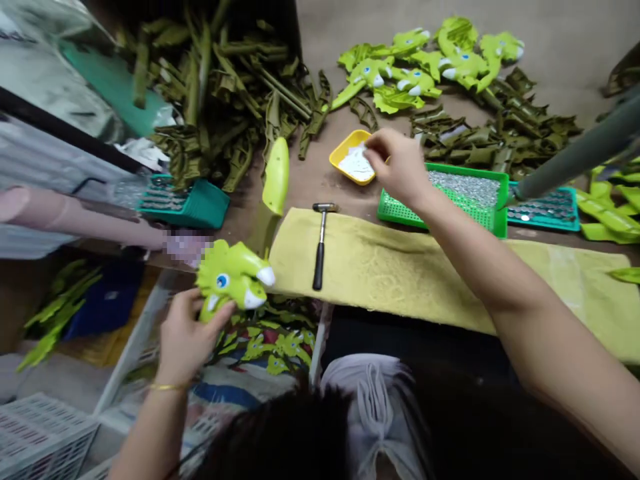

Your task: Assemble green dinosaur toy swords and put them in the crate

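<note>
My left hand [187, 333] grips a lime-green dinosaur head [231, 277] with a blue eye and white horn tips, past the left end of a yellow cloth [395, 267]. Fingers of my right hand [397, 163] are pinched together at the right rim of a small yellow bowl [336, 157] of white material; whatever they hold, if anything, is too small to make out. On the cloth lies a hammer [321, 247] with a black handle. Beyond the dinosaur head stands an upright piece with a lime-green top [277, 177].
Green baskets [395, 210] of small metallic parts sit under and beyond my right forearm. Olive pieces [200, 87] are heaped at back left, more [505, 133] at right. Several green dinosaur heads [460, 63] lie at the back. A grey pole [575, 147] slants in from the right.
</note>
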### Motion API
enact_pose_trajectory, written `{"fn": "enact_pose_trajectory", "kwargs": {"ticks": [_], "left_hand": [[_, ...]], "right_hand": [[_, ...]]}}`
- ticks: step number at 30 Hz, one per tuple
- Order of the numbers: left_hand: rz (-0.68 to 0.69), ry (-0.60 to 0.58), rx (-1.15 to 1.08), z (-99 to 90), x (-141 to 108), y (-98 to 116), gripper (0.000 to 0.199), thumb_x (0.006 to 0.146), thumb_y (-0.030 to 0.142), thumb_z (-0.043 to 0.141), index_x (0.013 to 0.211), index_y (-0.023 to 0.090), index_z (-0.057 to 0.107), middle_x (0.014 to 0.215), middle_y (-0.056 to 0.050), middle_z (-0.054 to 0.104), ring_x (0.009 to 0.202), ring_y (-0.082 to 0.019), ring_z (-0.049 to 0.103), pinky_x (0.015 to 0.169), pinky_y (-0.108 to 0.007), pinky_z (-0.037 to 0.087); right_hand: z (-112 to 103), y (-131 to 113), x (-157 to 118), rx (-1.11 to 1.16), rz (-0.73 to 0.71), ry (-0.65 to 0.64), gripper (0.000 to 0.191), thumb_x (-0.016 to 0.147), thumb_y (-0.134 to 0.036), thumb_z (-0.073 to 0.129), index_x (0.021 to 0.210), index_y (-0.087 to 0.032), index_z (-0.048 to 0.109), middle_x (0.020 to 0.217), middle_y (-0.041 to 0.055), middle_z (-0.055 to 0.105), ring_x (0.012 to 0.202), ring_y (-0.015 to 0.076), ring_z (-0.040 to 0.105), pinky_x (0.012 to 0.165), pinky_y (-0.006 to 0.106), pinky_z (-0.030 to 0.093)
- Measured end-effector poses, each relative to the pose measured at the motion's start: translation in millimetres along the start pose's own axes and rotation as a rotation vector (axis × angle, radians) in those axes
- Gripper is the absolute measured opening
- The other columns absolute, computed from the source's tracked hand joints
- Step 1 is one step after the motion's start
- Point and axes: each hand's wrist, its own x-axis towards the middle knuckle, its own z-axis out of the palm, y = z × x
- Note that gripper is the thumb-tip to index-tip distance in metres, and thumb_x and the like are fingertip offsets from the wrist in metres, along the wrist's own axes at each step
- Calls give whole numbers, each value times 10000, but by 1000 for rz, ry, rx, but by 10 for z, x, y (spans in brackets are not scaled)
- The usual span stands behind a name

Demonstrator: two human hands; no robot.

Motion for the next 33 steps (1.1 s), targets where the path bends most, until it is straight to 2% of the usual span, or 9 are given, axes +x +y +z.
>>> {"fn": "enact_pose_trajectory", "kwargs": {"ticks": [3,5,11,16,18,20,22,25,33], "left_hand": [[-180,-77,-312,251,49,192,458,628,624,718,857,270,540,674,40,622,636,-213,608,563,-335,459],[-261,-132,-462,351,82,295,537,602,643,738,862,220,535,598,40,584,532,-145,540,509,-267,404],[-342,-214,-677,404,145,468,625,510,629,804,839,173,531,595,36,589,517,-101,503,531,-219,386],[-355,-311,-787,480,159,596,625,537,657,801,815,175,517,571,33,574,512,-98,502,520,-216,401],[-349,-364,-838,538,147,662,586,598,664,772,786,178,504,579,20,579,511,-97,506,515,-220,414],[-338,-393,-893,621,137,736,565,634,663,756,764,179,496,582,13,580,508,-93,506,504,-215,415],[-325,-397,-962,727,133,814,567,650,677,741,780,176,507,577,18,570,502,-83,496,497,-202,410],[-341,-374,-1037,886,125,931,598,679,724,682,845,167,542,583,29,554,501,-75,491,490,-186,405],[-315,-332,-1025,1010,43,1056,489,860,655,525,888,169,565,610,12,561,490,-87,492,476,-202,392]], "right_hand": [[542,75,428,-408,74,-370,272,800,-200,591,1042,-117,683,1088,159,699,1034,282,636,949,436,483],[693,121,559,-557,115,-476,304,804,-179,553,1063,-99,689,1105,195,693,1035,304,642,912,435,496],[709,204,511,-565,104,-434,280,831,-175,495,972,-75,714,1047,239,694,995,325,648,863,437,491],[622,155,451,-507,55,-275,303,860,-169,436,1050,-86,656,1172,216,633,1117,310,587,962,456,466],[611,-6,276,-300,12,-108,224,862,-184,449,961,-135,643,1129,163,637,1098,264,585,984,442,467],[638,-260,-42,109,10,13,89,836,-200,513,873,-192,593,935,73,654,903,195,628,883,405,530],[688,-548,-442,585,85,-95,69,792,-226,597,813,-234,531,747,-21,616,669,134,611,690,342,569],[778,-869,-952,1039,255,-279,172,778,-340,668,831,-243,536,705,-51,651,593,99,629,602,279,575],[916,-952,-1192,1194,314,-92,247,767,-350,700,879,-231,516,663,-70,666,571,74,647,588,218,571]]}}
